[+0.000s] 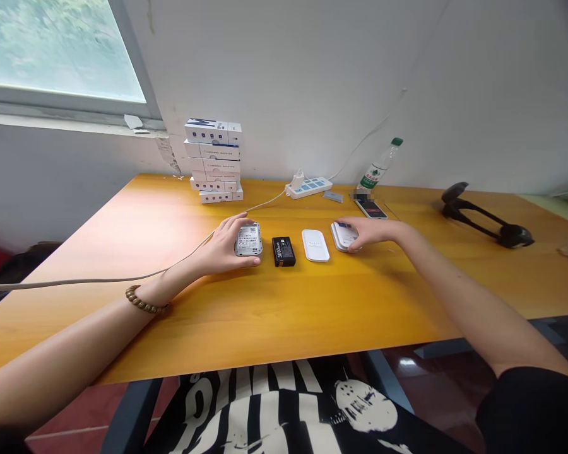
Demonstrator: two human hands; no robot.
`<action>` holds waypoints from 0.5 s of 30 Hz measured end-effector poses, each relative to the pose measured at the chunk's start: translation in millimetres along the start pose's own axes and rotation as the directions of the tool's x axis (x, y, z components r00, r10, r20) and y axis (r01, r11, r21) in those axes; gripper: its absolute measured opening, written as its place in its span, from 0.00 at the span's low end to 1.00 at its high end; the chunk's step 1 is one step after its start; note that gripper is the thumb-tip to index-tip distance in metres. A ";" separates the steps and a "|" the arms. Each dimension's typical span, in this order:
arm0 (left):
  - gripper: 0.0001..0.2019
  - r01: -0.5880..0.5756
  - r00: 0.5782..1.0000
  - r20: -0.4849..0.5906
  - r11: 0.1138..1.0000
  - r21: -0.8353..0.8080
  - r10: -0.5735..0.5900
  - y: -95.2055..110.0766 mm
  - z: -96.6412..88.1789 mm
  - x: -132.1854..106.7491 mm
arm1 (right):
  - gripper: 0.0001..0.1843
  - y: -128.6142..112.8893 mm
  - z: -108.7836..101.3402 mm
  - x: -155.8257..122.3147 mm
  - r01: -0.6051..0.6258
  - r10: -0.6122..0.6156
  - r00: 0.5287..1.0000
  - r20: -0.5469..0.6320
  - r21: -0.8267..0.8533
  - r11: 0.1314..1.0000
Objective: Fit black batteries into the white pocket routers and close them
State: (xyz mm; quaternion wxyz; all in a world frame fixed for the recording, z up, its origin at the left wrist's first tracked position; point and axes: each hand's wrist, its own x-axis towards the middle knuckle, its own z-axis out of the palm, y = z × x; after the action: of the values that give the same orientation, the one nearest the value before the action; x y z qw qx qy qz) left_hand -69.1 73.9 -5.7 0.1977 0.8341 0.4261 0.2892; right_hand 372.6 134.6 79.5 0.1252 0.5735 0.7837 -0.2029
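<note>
My left hand (227, 247) grips a small white electronic device (248, 239) by its top and bottom edges. Its open back faces up and shows a printed label. To its right lies a black battery (283, 251) marked 3000 mAh, then a white rounded back cover (315, 245), both flat on the table and untouched. Beyond the cover, my right hand (366, 233) has its fingers and thumb around a small stack of white rounded pieces (343, 236). The fingers partly hide this stack, and I cannot tell exactly what the pieces are.
White boxes (215, 165) are stacked at the back left of the wooden table (265, 321). A cable crosses my left wrist from a power strip (310, 187). Behind my right hand are a phone (372, 208) and a water bottle (377, 167); a black stand-like object (485, 217) lies right.
</note>
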 end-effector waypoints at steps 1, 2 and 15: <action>0.46 0.000 1.000 0.004 1.000 -0.003 0.000 0.4 0.2 0.3 | 0.68 0.1 0.1 0.5 0.008 -0.008 1.000 -0.002 -0.006 1.000; 0.47 0.000 1.000 0.007 1.000 -0.008 0.000 0.7 0.1 0.7 | 0.68 0.2 0.2 0.9 0.018 -0.018 1.000 0.000 -0.013 1.000; 0.48 0.025 0.999 0.021 0.996 -0.089 -0.023 -1.7 -1.8 2.6 | 0.70 -0.9 -1.2 4.4 0.005 -0.003 0.999 0.035 -0.043 0.999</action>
State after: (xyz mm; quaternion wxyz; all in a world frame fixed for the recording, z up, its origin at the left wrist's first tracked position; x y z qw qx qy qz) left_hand -70.0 77.1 -4.5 0.2426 0.8220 0.4209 0.2970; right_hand 370.4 138.7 78.8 0.1508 0.5655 0.7868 -0.1960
